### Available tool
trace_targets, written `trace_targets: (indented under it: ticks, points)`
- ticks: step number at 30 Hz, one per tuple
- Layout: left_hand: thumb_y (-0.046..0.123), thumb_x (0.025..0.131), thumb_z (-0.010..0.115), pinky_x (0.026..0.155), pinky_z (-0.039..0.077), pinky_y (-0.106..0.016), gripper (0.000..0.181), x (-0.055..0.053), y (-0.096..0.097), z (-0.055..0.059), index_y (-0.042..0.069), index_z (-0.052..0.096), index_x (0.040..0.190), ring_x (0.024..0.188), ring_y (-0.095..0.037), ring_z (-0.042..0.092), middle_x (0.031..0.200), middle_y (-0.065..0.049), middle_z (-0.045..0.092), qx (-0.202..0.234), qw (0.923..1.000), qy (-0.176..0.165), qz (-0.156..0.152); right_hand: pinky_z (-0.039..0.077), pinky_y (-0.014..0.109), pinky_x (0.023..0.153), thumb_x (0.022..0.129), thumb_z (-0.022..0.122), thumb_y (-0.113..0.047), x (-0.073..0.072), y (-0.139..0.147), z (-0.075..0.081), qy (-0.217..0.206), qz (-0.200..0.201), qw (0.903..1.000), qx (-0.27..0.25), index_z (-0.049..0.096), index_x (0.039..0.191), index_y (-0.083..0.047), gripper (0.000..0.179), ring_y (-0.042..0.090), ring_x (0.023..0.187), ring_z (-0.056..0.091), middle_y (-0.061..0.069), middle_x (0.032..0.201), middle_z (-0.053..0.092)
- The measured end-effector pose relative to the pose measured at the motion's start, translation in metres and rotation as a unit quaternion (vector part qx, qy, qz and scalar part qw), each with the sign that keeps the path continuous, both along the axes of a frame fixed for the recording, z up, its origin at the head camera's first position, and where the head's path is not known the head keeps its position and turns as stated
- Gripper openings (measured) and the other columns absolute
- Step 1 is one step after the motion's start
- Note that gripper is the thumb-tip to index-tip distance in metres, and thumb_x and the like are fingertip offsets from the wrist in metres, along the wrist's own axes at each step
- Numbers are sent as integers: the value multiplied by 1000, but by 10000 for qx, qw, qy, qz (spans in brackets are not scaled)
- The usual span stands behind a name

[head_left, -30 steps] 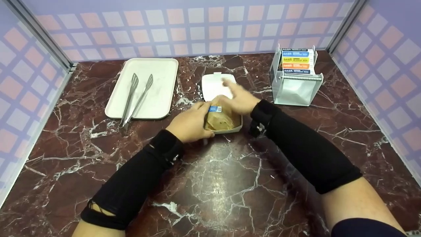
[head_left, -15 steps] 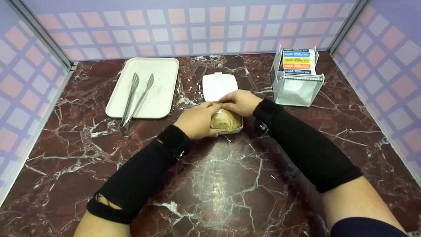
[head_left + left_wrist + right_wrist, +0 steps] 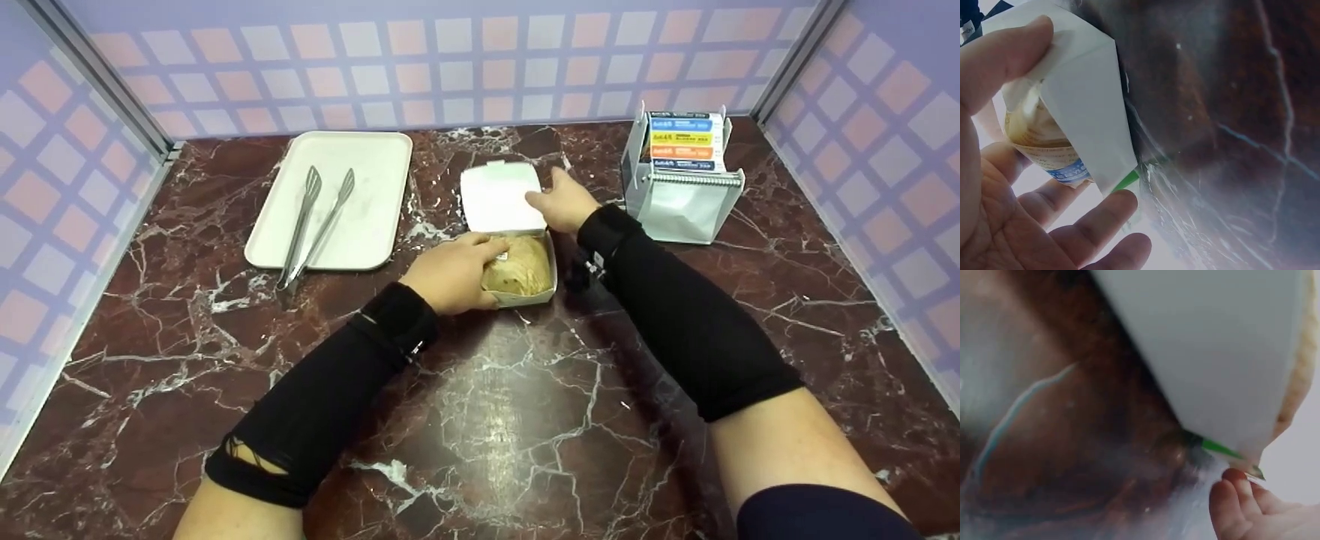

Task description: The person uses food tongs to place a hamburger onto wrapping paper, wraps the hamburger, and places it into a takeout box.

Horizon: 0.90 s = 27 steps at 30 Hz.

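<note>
A small white clamshell burger box [image 3: 553, 281] stands with its lid [image 3: 499, 199] tipped back. Inside sits a rounded food item in brown paper [image 3: 521, 270], likely a burger; the left wrist view shows its blue label [image 3: 1069, 171]. My left hand [image 3: 454, 274] holds the box's left side, thumb at the near corner and fingers reaching over the rim against the wrapping. At the lid's right edge, my right hand [image 3: 566, 202] pinches, thumb on the inner face. The right wrist view shows curled fingertips [image 3: 1227, 500] by a green strip [image 3: 1221, 449].
On the left, a cream tray [image 3: 386, 217] bears metal tongs [image 3: 304, 225], their handle end over its near edge. A rack [image 3: 679, 210] of coloured label rolls [image 3: 682, 139] stands at the back right. Patterned walls [image 3: 465, 67] enclose the dark marbled table [image 3: 480, 450].
My right hand has moved from the top of the wrapped food back to the lid's right edge. The left hand stays on the box's left side.
</note>
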<state>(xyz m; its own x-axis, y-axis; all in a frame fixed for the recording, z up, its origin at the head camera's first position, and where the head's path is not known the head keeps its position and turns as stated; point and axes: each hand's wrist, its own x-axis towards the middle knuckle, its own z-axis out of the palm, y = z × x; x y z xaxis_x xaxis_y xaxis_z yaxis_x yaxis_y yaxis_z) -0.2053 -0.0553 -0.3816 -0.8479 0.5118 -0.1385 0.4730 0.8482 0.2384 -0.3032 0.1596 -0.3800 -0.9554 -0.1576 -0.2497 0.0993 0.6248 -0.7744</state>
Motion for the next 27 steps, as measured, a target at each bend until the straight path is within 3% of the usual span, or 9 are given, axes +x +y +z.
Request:
trace_targets:
  ticks: [7,10,12,15,17,19,22,25,27]
  points:
    - [49,85,83,107,55,-56,96,-4,1,2,29,35,165,134,-40,59,166,-9,42,-103,9999,-40,1,43,43,123,104,63,-38,11,-1,16,114,-417,9929,-1108,4,170,-11,93,33,149,46,22,165,38]
    - [46,86,82,108,54,-57,94,-5,2,3,26,35,165,135,-42,58,167,-10,40,-151,9999,21,74,49,43,117,104,64,-39,18,3,22,473,-262,9887,-1400,12,170,-15,88,31,141,53,20,160,46]
    - [41,87,81,109,53,-58,94,-6,2,2,24,33,166,137,-43,57,170,-11,36,-119,9998,70,117,55,42,108,105,63,-37,25,7,26,699,-17,9878,-1390,27,167,-16,76,31,130,59,18,149,55]
    - [39,87,81,114,49,-56,99,-4,0,-2,21,27,168,139,-45,55,175,-13,25,7,9999,37,169,59,42,97,103,67,-33,40,13,28,867,444,9894,-1081,47,157,-14,61,31,115,64,15,135,63]
    - [40,88,81,116,48,-54,98,-2,-3,-4,18,29,167,139,-42,56,175,-15,24,175,9996,-28,224,59,42,96,99,72,-32,50,18,27,997,885,9895,-556,53,152,-13,59,30,114,62,13,135,61]
    - [42,88,82,117,48,-52,92,2,-7,-6,15,38,163,135,-38,59,171,-15,34,382,9987,-111,318,56,46,105,93,79,-30,59,23,22,1107,1323,9850,-100,50,155,-11,70,30,123,60,13,148,55]
    - [42,89,82,107,55,-48,69,7,-16,-7,14,58,147,118,-29,68,147,-10,61,803,9951,-144,550,45,56,118,84,88,-31,70,28,11,1330,1870,9716,572,36,164,-14,97,36,141,49,17,166,35]
    - [41,89,83,98,58,-45,49,8,-25,-9,15,70,129,105,-24,70,122,-3,74,1221,9882,-85,917,38,59,123,77,95,-30,76,28,1,1448,2053,9643,834,26,168,-19,115,42,150,41,18,172,25]
    - [42,85,87,97,58,-44,53,9,-29,-10,13,68,126,103,-24,69,117,-4,74,1467,9816,-94,1220,37,57,124,74,96,-30,78,26,-3,1516,2057,9620,958,24,168,-20,119,43,152,38,18,173,22]
